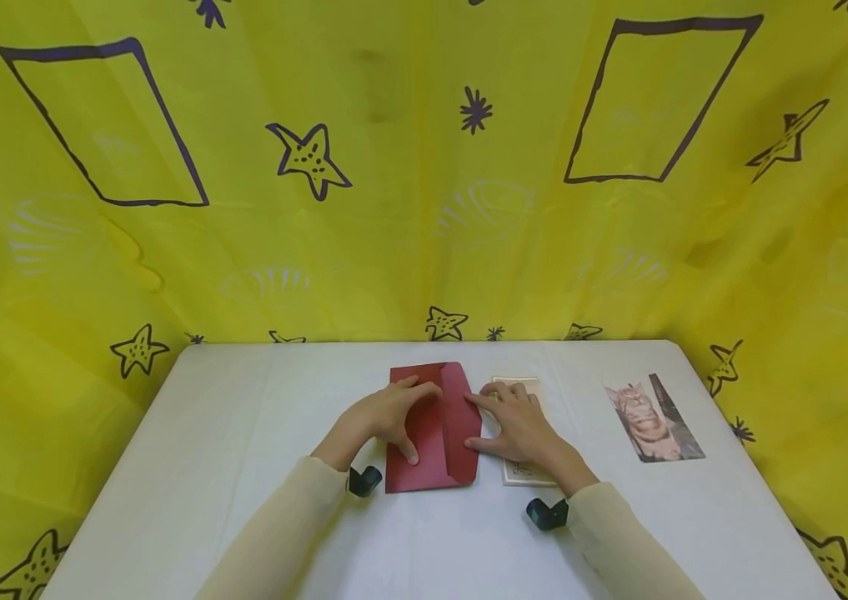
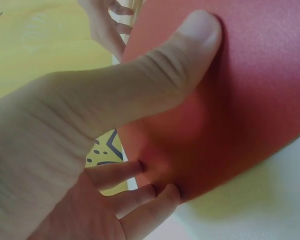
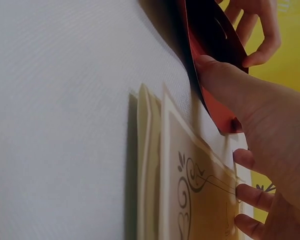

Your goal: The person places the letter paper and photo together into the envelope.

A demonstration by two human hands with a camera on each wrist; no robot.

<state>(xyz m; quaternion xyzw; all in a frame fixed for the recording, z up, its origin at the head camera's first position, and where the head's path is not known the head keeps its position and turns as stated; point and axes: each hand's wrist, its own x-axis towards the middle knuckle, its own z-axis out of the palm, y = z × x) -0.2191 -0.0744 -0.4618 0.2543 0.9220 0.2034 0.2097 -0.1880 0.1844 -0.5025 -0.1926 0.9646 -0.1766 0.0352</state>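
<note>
A red envelope [image 1: 416, 471] lies on the table with its flap [image 1: 461, 425] on the right side, partly raised. My left hand [image 1: 391, 414] rests over the envelope's body, thumb and fingers spread apart. The left wrist view shows its thumb [image 2: 195, 45] pressed on the red paper and several fingertips near an edge. Reaching in from the right, my right hand [image 1: 517, 429] touches the flap's outer edge with thumb and index finger. In the right wrist view its thumb [image 3: 225, 80] lies on the flap; the other fingers hang above a cream card with scrollwork [image 3: 175, 165].
The cream card [image 1: 524, 475] sits partly under my right hand, layered in the wrist view. Farther right lies a cat picture [image 1: 649, 423]. A white cloth covers the table [image 1: 266, 417], and a yellow patterned curtain [image 1: 393, 250] encloses its back and sides.
</note>
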